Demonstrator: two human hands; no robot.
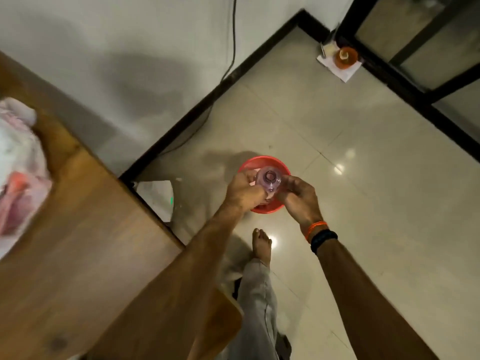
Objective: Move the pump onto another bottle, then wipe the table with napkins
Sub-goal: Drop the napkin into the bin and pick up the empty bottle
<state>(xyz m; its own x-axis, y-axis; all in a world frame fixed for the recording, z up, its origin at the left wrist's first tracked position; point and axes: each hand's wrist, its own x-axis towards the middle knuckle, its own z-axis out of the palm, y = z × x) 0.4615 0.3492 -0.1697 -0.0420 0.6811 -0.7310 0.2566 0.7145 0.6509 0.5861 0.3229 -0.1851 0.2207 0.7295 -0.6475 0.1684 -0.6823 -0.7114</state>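
Head view — both hands, left (pixel 244 189) and right (pixel 297 194), grip a clear bottle (pixel 268 180).

A room in a home: glossy tiled floor (pixel 350 141), wooden table (pixel 85 229), bare foot (pixel 262 245)

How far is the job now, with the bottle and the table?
Done: the clear pinkish plastic bottle has an open neck, no pump on it. In hand: both hands, left hand and right hand, hold it over the red round basin. Left: fitting a pump, not visible, and wiping the wooden table.
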